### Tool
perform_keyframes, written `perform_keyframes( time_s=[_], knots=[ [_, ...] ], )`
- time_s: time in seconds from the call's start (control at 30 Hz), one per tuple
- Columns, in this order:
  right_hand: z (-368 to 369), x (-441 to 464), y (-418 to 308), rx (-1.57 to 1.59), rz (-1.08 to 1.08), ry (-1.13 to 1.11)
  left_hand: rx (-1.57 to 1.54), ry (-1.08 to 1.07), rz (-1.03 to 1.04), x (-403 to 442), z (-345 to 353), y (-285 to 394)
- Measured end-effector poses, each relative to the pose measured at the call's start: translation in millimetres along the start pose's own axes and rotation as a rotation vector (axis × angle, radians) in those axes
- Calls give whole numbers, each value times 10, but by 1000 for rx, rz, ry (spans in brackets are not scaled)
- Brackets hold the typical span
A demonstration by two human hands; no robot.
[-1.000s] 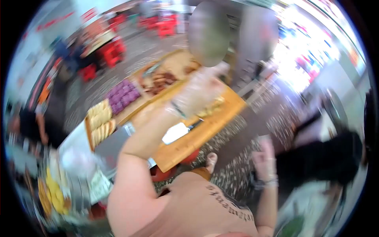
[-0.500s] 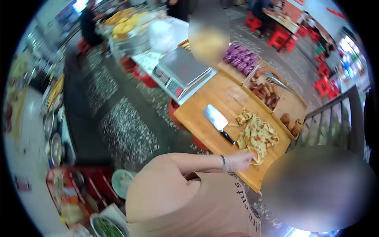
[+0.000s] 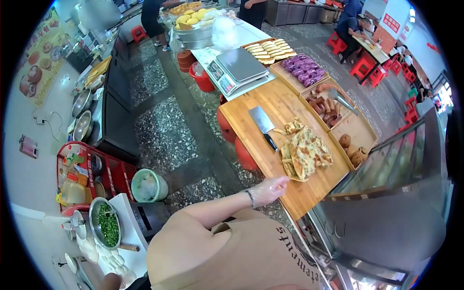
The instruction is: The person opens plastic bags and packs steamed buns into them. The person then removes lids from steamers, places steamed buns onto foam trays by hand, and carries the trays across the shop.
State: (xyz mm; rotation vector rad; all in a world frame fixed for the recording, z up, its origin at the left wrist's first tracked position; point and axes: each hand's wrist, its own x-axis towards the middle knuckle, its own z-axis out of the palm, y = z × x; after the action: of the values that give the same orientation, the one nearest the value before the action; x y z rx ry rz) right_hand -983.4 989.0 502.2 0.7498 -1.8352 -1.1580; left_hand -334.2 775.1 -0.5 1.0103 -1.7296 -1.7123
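My left hand (image 3: 271, 190), in a clear plastic glove, is at the near edge of the wooden board (image 3: 251, 104). Its fingers are closed, with the tips at the lower left edge of a browned flatbread (image 3: 311, 153). Smaller pieces of bread (image 3: 294, 126) lie beside it. A cleaver (image 3: 261, 119) rests flat to the left of the bread, its black handle towards me. My right hand is out of view.
Trays of purple buns (image 3: 303, 70), sliced meat (image 3: 325, 107) and brown round items (image 3: 357, 155) line the far side. A scale (image 3: 241, 64) stands beyond the board. A metal cabinet (image 3: 386, 217) is right, a green bucket (image 3: 149, 185) left. People sit at a table (image 3: 374, 52).
The view has swung round. My left hand was raised over the board and is now low at the bread's edge. My right hand, seen one second ago, has left the view.
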Motion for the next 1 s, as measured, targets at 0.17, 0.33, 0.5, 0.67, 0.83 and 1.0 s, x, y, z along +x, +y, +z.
perform_keyframes(
  time_s=[0.17,0.33,0.5,0.67,0.83,1.0],
  knots=[
    [-147,-83,76,-74,-7,199,-52,-85,22,-16,147,5],
    [20,-195,289,-87,58,573,-109,-126,33,-79,170,-8],
    [-765,-669,337,504,594,470,-47,-124,44,41,-60,-73],
    [-1743,-1951,-80,1190,718,731,-201,-183,-10,243,-411,419],
    [-2576,-2911,-2181,1594,125,9,-756,-600,-256,482,-473,1041],
    [-3169,-2774,-3490,1807,-645,558,-924,-536,-429,506,-291,1001]
  ],
)
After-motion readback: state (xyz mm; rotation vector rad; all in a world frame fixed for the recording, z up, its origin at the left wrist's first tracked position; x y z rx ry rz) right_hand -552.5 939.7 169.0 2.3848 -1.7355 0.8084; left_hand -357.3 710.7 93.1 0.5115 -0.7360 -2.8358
